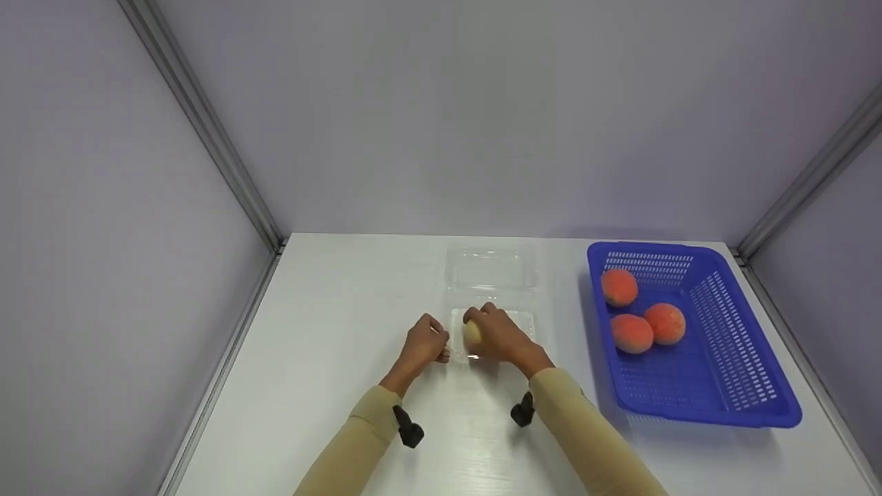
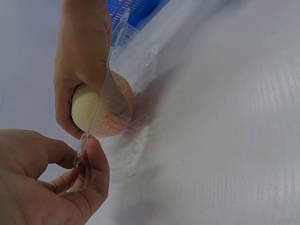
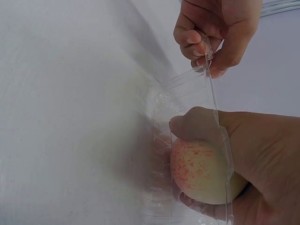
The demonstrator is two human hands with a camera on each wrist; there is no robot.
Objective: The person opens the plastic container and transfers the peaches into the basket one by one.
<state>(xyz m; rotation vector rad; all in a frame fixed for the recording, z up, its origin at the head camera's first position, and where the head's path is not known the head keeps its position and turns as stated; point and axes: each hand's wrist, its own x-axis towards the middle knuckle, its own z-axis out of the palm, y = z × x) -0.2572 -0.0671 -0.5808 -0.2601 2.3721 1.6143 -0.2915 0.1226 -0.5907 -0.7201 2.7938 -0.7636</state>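
Observation:
A clear plastic clamshell box (image 1: pixel 490 270) lies opened on the white table, its lid folded back toward the wall. My left hand (image 1: pixel 422 342) pinches the near left corner of its base between thumb and fingers, plainly seen in the left wrist view. Inside the base, my right hand (image 1: pixel 501 336) grips a pale yellow peach (image 2: pixel 85 107) with a red-speckled side (image 3: pixel 190 161). Thumb and fingers wrap the fruit from above, and the box's transparent wall stands in front of it in both wrist views.
To the right stands a blue plastic basket (image 1: pixel 716 406) with slotted walls. Three orange-red peaches (image 1: pixel 632 334) lie in its left part. Grey walls with metal corner posts (image 1: pixel 207 124) enclose the white table (image 1: pixel 310 310) at the back and sides.

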